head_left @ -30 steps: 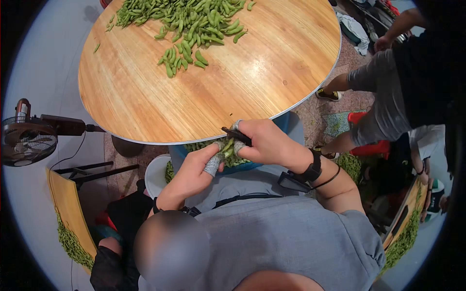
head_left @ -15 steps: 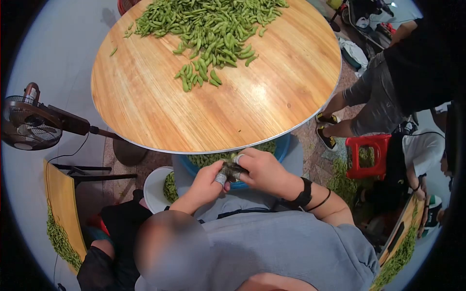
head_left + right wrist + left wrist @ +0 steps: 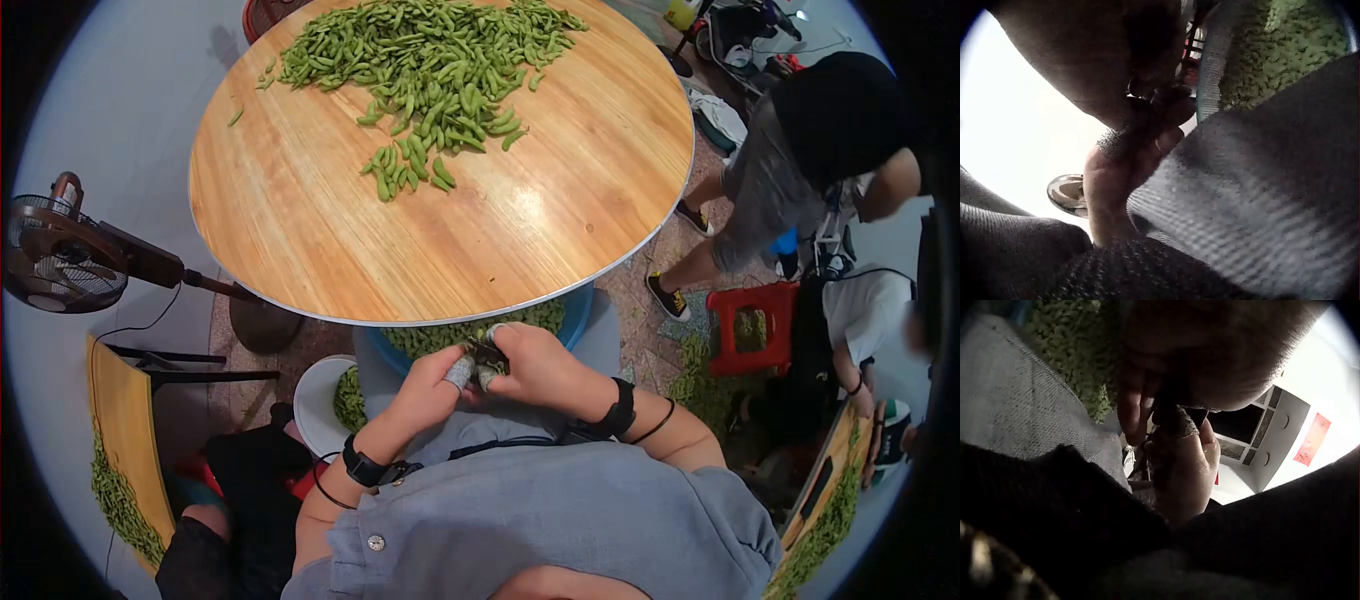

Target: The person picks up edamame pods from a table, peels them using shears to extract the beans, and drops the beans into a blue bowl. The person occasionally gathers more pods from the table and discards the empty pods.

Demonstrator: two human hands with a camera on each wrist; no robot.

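Both my hands meet just below the near edge of the round wooden table (image 3: 300, 230), over a blue basin (image 3: 581, 306) full of green bean pods (image 3: 440, 338). My right hand (image 3: 535, 368) grips a small dark tool (image 3: 487, 352). My left hand (image 3: 428, 388), with a grey guard on its thumb (image 3: 459, 372), pinches something small against the tool; it looks like a pod but is mostly hidden. A big pile of pods (image 3: 440, 60) lies at the table's far side. Both wrist views are dark: the left hand (image 3: 1116, 169) and the right hand (image 3: 1185, 456) show close together.
A white bowl (image 3: 315, 395) with pods stands by my left knee. A fan (image 3: 60, 250) is at the left, with a wooden board (image 3: 125, 430) edged with pods below it. At the right a person (image 3: 800, 160) stands beside a red stool (image 3: 745, 325).
My hands have sunk from the table's edge down toward my lap, over the basin, and closed in on each other. The standing person at the right has bent and shifted.
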